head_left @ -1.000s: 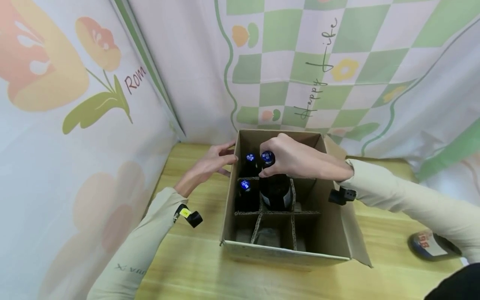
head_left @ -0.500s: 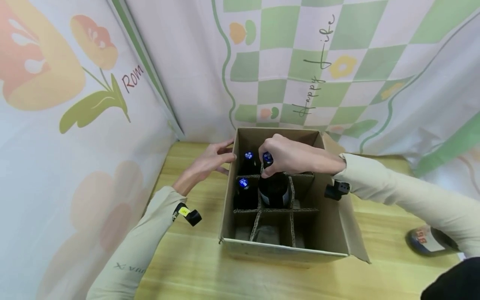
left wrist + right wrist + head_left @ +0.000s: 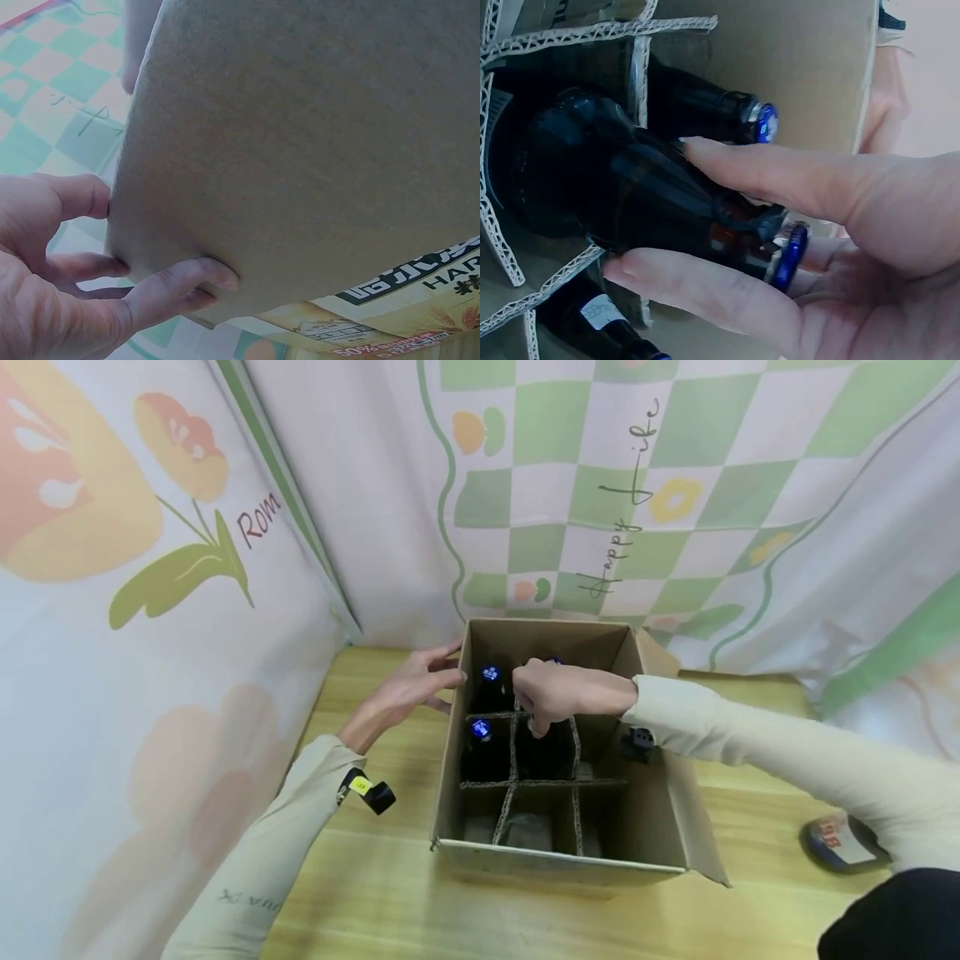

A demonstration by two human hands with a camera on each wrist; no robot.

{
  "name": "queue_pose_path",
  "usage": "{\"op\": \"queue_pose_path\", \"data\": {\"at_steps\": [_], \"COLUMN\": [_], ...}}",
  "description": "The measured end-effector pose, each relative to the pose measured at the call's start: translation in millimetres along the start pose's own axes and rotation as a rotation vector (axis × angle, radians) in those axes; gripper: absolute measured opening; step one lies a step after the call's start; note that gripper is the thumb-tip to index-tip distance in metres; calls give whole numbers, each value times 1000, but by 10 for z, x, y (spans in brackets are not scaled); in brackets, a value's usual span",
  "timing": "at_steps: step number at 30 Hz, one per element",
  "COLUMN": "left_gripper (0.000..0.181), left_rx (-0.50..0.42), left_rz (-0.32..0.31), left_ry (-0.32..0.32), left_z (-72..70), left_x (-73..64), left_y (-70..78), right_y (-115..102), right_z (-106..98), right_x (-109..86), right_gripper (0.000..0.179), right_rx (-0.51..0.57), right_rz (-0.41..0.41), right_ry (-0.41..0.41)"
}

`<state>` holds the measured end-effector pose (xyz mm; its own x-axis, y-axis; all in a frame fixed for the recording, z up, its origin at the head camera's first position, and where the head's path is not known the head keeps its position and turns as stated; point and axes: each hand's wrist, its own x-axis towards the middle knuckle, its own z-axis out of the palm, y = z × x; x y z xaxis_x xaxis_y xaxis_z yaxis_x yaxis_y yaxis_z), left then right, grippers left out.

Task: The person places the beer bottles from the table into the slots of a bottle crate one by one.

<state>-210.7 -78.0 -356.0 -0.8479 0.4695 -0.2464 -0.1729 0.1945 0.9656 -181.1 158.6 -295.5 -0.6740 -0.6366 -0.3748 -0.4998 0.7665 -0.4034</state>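
An uncovered cardboard box [image 3: 663,810] with cardboard dividers stands on the table. My right hand [image 3: 558,689] grips the neck of a dark glass bottle [image 3: 667,195] standing in the middle compartment. Its blue cap shows in the right wrist view, close to the palm. My left hand [image 3: 412,685] touches the box's left wall from outside, its fingers spread near the far corner. Two dark bottles with blue caps occupy the left column: one bottle [image 3: 491,689] at the back, another bottle [image 3: 483,752] in front of it. Behind my right hand shows a further blue cap [image 3: 553,661].
To the box's right, another dark bottle [image 3: 843,843] with a white label lies near my right sleeve. One box flap [image 3: 693,818] hangs outward on the right. Patterned curtains [image 3: 540,543] rise behind and left of the wooden table [image 3: 360,877].
My right hand has moved lower and slightly nearer, and the bottle it grips now sits deeper in the middle compartment. My left hand stays at the box wall.
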Motion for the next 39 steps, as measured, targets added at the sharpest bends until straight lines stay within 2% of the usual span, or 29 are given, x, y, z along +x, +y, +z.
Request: {"op": "queue_pose_path", "data": {"at_steps": [4,9,12,14,17,21,31,35,39], "left_gripper": [78,79,79,79,79,80,79,78,78], "left_rx": [0,-1,-9,-14,-15,-14,-9,-20,-20], "left_rz": [0,-11,-16,-13,-6,-13,-4,1,7], "left_ry": [-4,3,7,13,27,26,20,12,4], "left_z": [0,3,17,24,23,11,14,10,14], "left_x": [9,11,14,18,19,15,25,-2,-2], "left_y": [-2,-6,-1,2,5,-2,-19,-19,-7], "right_y": [47,81,70,60,70,111,233,272,333], "right_z": [-1,45,29,-24,-132,-218,-233,-290,-392], "right_x": [57,163,205,212,188,122,-80,-212,-390], "right_gripper": [50,52,50,41,19,7,22,24,17], "right_rx": [32,-5,-38,-60,-47,25,78,120,187], "right_rz": [53,140,152,141,122,116,112,32,-28], "right_ry": [-86,-225,-298,-320,-312,-289,-198,-88,26]}}
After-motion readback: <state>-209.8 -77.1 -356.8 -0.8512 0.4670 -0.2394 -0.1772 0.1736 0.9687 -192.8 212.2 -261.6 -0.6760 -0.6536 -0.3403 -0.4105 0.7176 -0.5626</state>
